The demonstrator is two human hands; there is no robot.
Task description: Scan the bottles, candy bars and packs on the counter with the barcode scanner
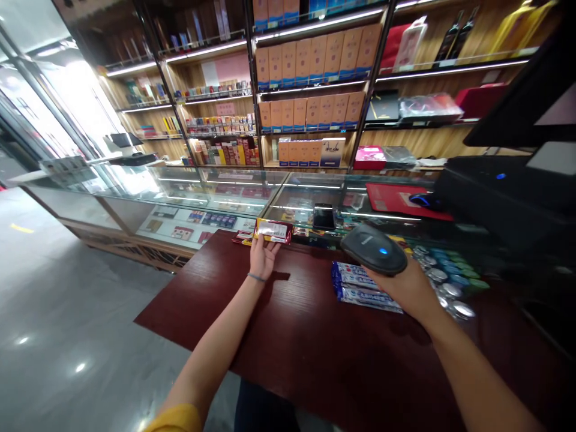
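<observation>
My left hand point(263, 257) is closed on a red and yellow snack packet point(272, 231), held tilted up above the far edge of the dark red wooden counter point(288, 324). Its pale printed back faces me. Another red packet point(242, 237) lies just left of it. In my right hand point(416, 291) is a black barcode scanner point(374, 248) with a lit blue light, its head pointing left. Under and beside the scanner lie blue and silver snack packets point(362, 294), partly covered by my right hand.
Several small silver-lidded containers point(443, 282) stand to the right of my right hand. A glass display case point(225, 192) runs behind the counter, bearing a black phone-like device point(324, 216), a red mat point(396, 203) and a mouse point(425, 201). Dark checkout equipment point(490, 192) stands at right.
</observation>
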